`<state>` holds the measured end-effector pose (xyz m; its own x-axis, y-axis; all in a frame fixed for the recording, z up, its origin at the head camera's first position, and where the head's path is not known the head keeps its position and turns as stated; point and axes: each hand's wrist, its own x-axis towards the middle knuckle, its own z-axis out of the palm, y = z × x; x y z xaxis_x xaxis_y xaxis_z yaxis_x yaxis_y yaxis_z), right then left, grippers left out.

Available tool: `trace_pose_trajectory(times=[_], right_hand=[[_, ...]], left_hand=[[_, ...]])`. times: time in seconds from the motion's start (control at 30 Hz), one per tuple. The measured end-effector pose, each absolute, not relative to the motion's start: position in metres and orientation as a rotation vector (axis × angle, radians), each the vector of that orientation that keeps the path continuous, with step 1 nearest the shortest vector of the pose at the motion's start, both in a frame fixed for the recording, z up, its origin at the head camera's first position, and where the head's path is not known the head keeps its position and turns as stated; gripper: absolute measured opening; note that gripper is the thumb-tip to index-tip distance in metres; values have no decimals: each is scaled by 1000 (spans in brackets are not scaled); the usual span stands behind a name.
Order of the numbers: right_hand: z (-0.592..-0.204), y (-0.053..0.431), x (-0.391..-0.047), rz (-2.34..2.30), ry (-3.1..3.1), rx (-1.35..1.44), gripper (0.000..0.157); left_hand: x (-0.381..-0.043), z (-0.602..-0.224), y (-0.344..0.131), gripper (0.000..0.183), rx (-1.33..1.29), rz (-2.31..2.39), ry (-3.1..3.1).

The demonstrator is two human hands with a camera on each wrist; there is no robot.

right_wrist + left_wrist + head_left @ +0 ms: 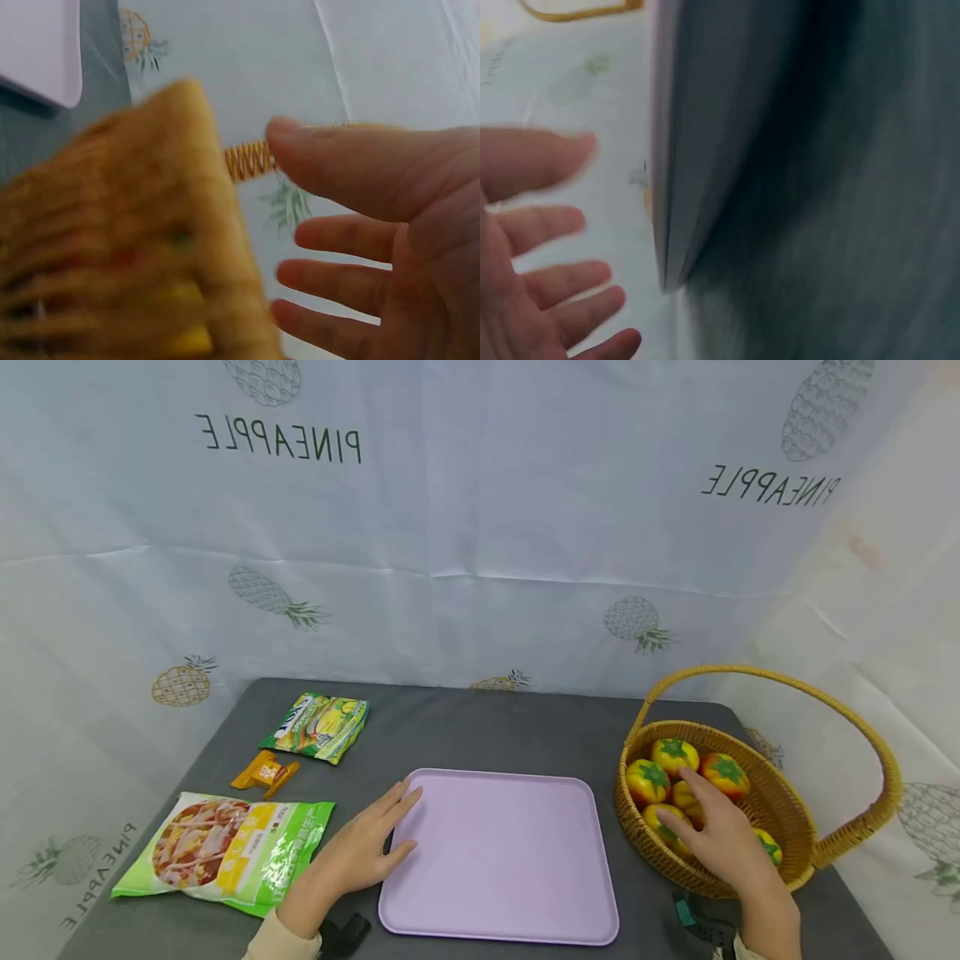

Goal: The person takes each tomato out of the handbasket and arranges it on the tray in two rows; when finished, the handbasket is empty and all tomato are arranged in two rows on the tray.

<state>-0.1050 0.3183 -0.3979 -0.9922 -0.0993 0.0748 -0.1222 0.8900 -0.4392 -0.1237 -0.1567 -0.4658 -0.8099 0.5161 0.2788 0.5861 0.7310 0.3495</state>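
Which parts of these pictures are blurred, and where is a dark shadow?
Head view: bag and basket look fairly sharp; left wrist view: a dark shadow lies along the tray; right wrist view: the basket's near side is strongly blurred.

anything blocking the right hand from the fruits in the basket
Nothing visible does. In the head view, the right hand is over the open top of the basket, right by the fruits; the handle arches beyond the hand, not across its way. Whether it touches them is unclear.
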Motion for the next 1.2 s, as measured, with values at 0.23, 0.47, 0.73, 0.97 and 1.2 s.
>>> trace_pose_trajectory(times=[0.23,0.47,0.73,0.97,1.2], right_hand=[[-397,329,-102,705,-3101,122,75],[-399,332,-99,751,-3138,156,75],[-402,332,-102,818,-3155,249,70],[-402,331,-104,782,-3210,271,69],[-402,330,-106,748,-3248,260,67]], left_hand=[[-123,-483,-156,55,-812,-882,-2800],[-126,-499,-159,53,-742,-1014,-2703],[-128,-508,-162,48,-763,-1057,-2613],[-129,-511,-163,47,-764,-1097,-2591],[-131,-514,-164,48,-781,-1087,-2536]])
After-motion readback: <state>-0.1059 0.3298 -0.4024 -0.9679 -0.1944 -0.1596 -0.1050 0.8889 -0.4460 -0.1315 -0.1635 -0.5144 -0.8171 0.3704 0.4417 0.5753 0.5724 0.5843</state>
